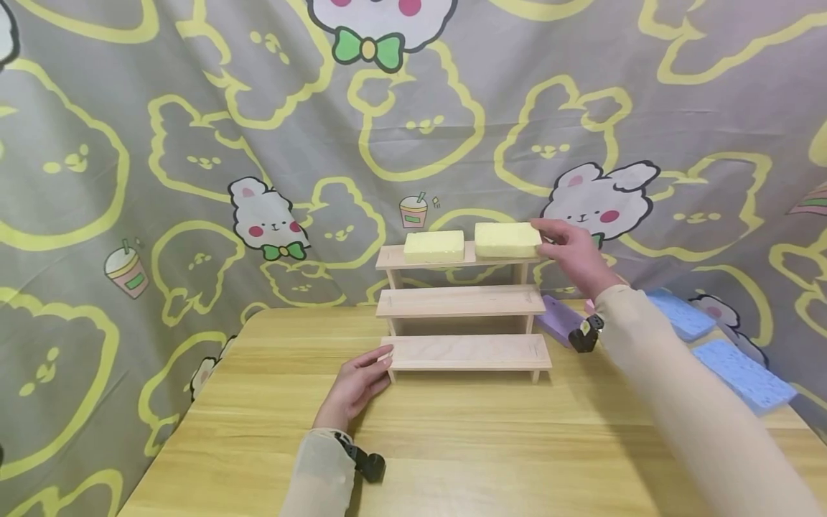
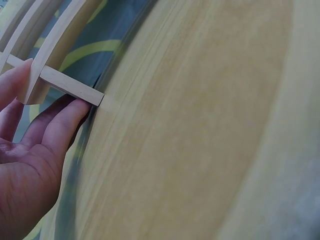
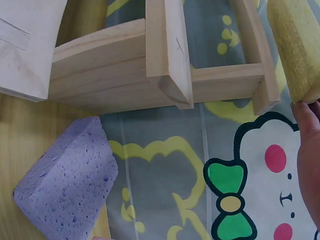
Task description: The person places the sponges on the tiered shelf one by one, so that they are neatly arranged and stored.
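Observation:
A three-step wooden shelf stands at the back of the wooden table. Two yellow sponges lie on its top step, one on the left and one on the right. My right hand pinches the right end of the right yellow sponge, thumb on top and a fingertip at its lower corner. My left hand rests flat on the table with straight fingers against the left end of the bottom step.
A purple sponge lies on the table just right of the shelf, also seen close up. Two blue sponges lie further right near the table's edge. A patterned cloth hangs behind and around the table.

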`<state>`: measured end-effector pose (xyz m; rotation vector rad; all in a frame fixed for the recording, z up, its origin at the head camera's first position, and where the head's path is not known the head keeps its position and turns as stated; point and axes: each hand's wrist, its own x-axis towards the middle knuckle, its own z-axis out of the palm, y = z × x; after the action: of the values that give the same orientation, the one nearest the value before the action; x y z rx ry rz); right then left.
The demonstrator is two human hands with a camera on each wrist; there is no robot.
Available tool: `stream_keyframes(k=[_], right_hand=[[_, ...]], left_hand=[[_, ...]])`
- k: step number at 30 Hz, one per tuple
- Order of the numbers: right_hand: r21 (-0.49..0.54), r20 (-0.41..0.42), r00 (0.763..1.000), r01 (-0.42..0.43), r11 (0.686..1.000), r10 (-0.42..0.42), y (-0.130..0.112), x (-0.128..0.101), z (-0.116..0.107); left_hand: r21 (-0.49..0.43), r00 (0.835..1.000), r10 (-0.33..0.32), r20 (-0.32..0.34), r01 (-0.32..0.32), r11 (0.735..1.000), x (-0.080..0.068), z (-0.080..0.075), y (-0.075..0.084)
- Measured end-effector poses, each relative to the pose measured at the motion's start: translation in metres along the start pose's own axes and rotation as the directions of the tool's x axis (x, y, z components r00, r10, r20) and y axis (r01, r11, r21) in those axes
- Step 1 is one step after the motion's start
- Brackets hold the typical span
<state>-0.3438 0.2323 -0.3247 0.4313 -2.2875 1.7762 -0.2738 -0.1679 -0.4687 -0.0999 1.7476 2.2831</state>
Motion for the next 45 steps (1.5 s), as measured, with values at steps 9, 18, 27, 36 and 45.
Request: stream_keyframes(k=[9, 18, 27, 36, 45], right_hand=[[-0.001, 0.015, 0.999, -0.035, 0.999, 0.035, 0.01, 0.011, 0.004], [0.096, 0.035, 0.999, -0.024, 0.995, 0.021, 0.012, 0.01, -0.002], [-0.017, -0.017, 1.0, -0.019, 1.0, 0.019, 0.006, -0.011, -0.013], [-0.102, 0.039, 0.999, 0.024, 0.994, -0.02, 0.007, -0.035, -0.03], [-0.214, 0.043, 0.999, -0.007, 0.977, 0.017, 0.009, -0.063, -0.037]], left_hand=[[0.005, 1.0, -0.008, 0.022, 0.008, 1.0, 0.001, 0.001, -0.002], [0.001, 1.0, 0.008, 0.009, -0.008, 1.0, 0.001, 0.0, -0.002], [0.01, 1.0, 0.001, 0.019, -0.001, 1.0, 0.0, 0.0, -0.002], [-0.006, 1.0, -0.009, 0.001, 0.009, 1.0, 0.002, -0.001, 0.0], [-0.016, 1.0, -0.006, 0.021, 0.006, 1.0, 0.002, -0.002, -0.001]])
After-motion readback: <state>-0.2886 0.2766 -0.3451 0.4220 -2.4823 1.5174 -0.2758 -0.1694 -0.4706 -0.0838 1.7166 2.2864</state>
